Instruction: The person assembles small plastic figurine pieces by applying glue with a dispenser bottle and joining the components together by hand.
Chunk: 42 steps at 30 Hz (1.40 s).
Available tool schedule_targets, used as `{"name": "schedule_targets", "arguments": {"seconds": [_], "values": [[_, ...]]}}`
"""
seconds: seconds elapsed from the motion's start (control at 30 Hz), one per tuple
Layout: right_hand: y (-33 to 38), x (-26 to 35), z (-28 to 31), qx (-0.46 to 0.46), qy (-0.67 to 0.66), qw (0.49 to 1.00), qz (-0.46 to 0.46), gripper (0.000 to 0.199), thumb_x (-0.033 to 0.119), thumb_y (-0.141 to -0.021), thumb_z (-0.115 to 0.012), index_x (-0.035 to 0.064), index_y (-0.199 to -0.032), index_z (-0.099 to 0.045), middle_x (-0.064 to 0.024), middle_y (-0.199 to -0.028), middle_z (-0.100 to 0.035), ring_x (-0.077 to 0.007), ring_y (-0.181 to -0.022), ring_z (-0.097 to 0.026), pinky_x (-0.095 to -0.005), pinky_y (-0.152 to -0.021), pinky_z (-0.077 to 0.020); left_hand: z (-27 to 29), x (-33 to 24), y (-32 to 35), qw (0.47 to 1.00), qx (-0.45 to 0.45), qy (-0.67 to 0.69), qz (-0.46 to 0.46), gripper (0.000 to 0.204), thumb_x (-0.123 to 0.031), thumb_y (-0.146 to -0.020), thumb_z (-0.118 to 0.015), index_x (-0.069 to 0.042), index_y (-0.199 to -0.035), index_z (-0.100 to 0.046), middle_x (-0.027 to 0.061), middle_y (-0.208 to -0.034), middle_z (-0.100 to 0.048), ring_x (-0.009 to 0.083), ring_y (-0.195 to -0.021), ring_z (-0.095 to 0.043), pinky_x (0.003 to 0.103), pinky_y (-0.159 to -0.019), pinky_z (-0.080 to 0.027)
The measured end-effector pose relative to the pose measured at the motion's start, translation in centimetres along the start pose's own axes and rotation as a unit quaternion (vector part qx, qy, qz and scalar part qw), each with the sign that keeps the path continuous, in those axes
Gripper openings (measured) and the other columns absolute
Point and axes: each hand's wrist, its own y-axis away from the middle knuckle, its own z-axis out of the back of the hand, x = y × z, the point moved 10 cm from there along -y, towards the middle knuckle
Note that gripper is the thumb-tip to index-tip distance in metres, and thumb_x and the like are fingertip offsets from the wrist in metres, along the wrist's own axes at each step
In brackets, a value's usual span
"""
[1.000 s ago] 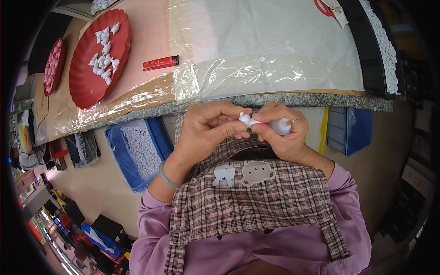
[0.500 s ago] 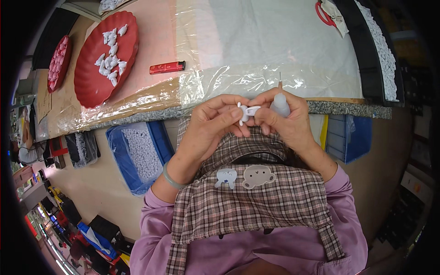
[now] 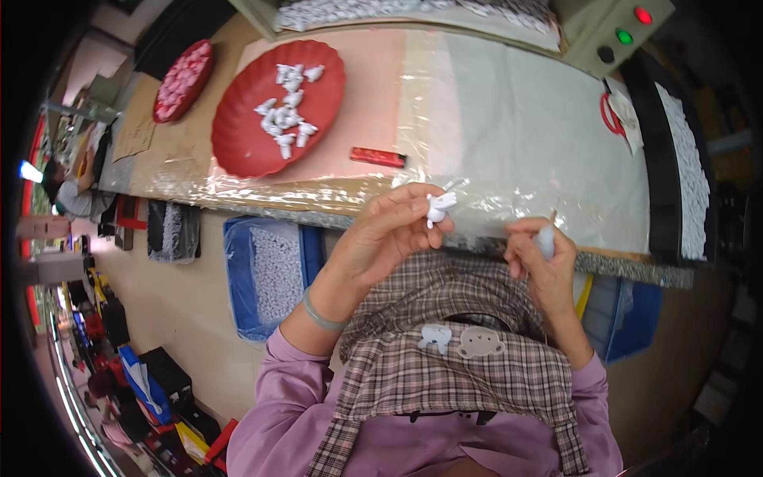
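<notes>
Nearest, at lower centre, a brown-and-pink plaid cloth apron (image 3: 457,385) covers the wearer's front. Above it, the two hands stand apart. At frame centre, the left hand (image 3: 389,230) pinches a small white rabbit-shaped figure (image 3: 437,208) between thumb and fingers, ears toward the right. Right of centre, the right hand (image 3: 548,274) is curled around a small translucent squeeze bottle (image 3: 545,241), its thin tip upward. Left of the left forearm, a blue plastic bin (image 3: 311,253) contains many white pieces. Beyond, on the plastic-covered bench (image 3: 524,119), lies a red, black-ended lighter (image 3: 378,157). Farther, at upper left, a red scalloped plate (image 3: 238,119) bears loose white figures (image 3: 284,119); at upper right, a grey box (image 3: 616,32) shows red and green round buttons.
</notes>
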Motion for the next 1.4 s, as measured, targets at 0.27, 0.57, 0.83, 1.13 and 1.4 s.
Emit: {"name": "schedule_targets", "arguments": {"seconds": [0.27,0.57,0.83,1.13,1.4], "values": [[0.1,0.1,1.4,-0.008,-0.024,0.999,0.023,0.013,0.007,-0.087,-0.06,-0.0012,-0.097,-0.06,-0.0066,-0.068,-0.06,-0.0087,-0.05,-0.052,-0.0192,-0.044,-0.0397,0.9,-20.1,5.6,0.674,-0.273,-0.589,-0.351,0.023,-0.007,-0.087,-0.06,-0.001,-0.109,-0.061,0.0112,-0.1,-0.066,0.0193,-0.083,-0.066,0.028,-0.073,-0.052],[-1.0,0.6,2.0,0.01,-0.023,1.0,0.017,0.012,0.003,-0.087,-0.061,-0.0015,-0.098,-0.062,-0.0059,-0.073,-0.062,-0.0069,-0.054,-0.053,-0.0191,-0.048,-0.0434,-6.0,-19.4,-5.9,0.33,-0.187,-0.855,-0.355,0.028,-0.016,-0.081,-0.064,-0.005,-0.106,-0.064,0.0134,-0.113,-0.062,0.0328,-0.1,-0.06,0.041,-0.083,-0.05],[-1.9,1.1,2.9,-0.01,0.004,0.999,0.03,0.013,0.003,-0.086,-0.062,-0.0013,-0.098,-0.062,-0.0059,-0.071,-0.062,-0.0075,-0.054,-0.054,-0.0192,-0.047,-0.0438,-2.8,-22.2,-23.8,0.319,-0.171,-0.868,-0.34,0.028,-0.019,-0.078,-0.065,-0.006,-0.103,-0.066,0.0143,-0.101,-0.064,0.0326,-0.094,-0.061,0.042,-0.081,-0.05],[-1.9,0.9,4.0,-0.02,0.007,1.0,0.021,0.014,0.0,-0.086,-0.062,-0.0025,-0.099,-0.061,-0.0069,-0.072,-0.062,-0.0081,-0.055,-0.055,-0.0204,-0.049,-0.0457,-2.5,-22.8,-26.9,0.343,-0.27,-0.848,-0.301,0.021,-0.017,-0.078,-0.062,-0.01,-0.098,-0.067,0.0153,-0.093,-0.067,0.0339,-0.091,-0.064,0.043,-0.078,-0.051],[-1.9,2.8,4.7,-0.007,-0.05,0.997,0.065,0.035,0.015,-0.087,-0.056,0.0031,-0.117,-0.041,-0.0072,-0.079,-0.059,-0.0096,-0.057,-0.052,-0.02,-0.049,-0.0396,-7.1,-10.4,-17.0,0.928,-0.002,-0.36,-0.092,0.036,-0.004,-0.087,-0.059,0.002,-0.122,-0.055,0.0106,-0.105,-0.063,0.0136,-0.091,-0.064,0.021,-0.075,-0.052]]}}
